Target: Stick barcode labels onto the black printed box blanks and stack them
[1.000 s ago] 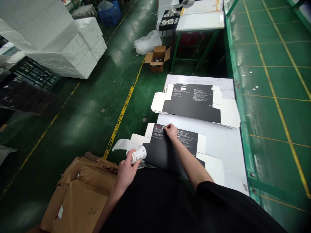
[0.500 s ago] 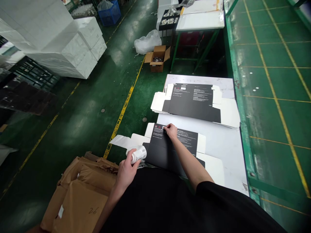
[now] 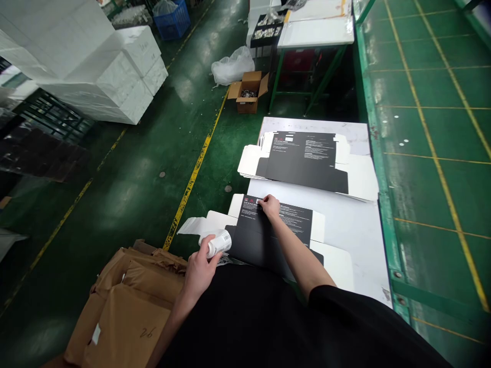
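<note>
My left hand (image 3: 201,263) is wrapped round a white roll of labels (image 3: 219,243), from which a pale backing strip (image 3: 192,225) trails to the left. My right hand (image 3: 270,206) has its fingertips pinched at a small white label (image 3: 259,201) near the top of a flat black and white box blank (image 3: 253,240). That blank lies unfolded on the white table (image 3: 364,225) before me. Beyond it rests a stack of similar flat blanks (image 3: 303,163), the top one dark with white print and white side flaps.
Brown cardboard (image 3: 130,306) is piled at the lower left. A green metal rail (image 3: 383,204) runs along the table's right side. Farther off stand an open carton (image 3: 247,105), a second table (image 3: 316,36) and large white blocks (image 3: 130,76).
The loose end of the backing strip has shifted slightly to the right. Both hands have stayed in place.
</note>
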The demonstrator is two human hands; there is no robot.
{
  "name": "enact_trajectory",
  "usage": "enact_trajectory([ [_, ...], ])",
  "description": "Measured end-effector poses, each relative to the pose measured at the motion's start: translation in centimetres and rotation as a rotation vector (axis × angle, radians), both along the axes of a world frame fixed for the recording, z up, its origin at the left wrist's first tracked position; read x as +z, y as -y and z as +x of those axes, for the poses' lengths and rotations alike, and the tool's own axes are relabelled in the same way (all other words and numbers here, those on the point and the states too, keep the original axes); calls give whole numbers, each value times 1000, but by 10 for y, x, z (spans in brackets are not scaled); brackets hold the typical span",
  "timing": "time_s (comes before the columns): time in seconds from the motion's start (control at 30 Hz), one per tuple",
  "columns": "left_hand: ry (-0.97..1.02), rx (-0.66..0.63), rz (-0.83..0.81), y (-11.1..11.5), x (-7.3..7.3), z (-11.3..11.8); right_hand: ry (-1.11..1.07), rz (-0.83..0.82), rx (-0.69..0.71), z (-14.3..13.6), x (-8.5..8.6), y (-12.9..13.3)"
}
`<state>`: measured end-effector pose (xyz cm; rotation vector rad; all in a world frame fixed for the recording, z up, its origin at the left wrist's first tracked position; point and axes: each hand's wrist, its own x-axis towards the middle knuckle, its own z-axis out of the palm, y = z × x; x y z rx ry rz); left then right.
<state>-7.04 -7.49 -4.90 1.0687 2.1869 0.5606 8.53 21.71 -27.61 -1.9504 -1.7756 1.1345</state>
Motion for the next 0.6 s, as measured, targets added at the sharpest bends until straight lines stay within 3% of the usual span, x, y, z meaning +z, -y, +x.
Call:
enact_trajectory([
  [0.4, 4, -9, 15, 0, -1, 0, 166, -39, -13, 14, -3, -15],
  [0.6, 28, -4, 13, 0, -2, 0, 3, -74, -37, 32, -2, -15],
])
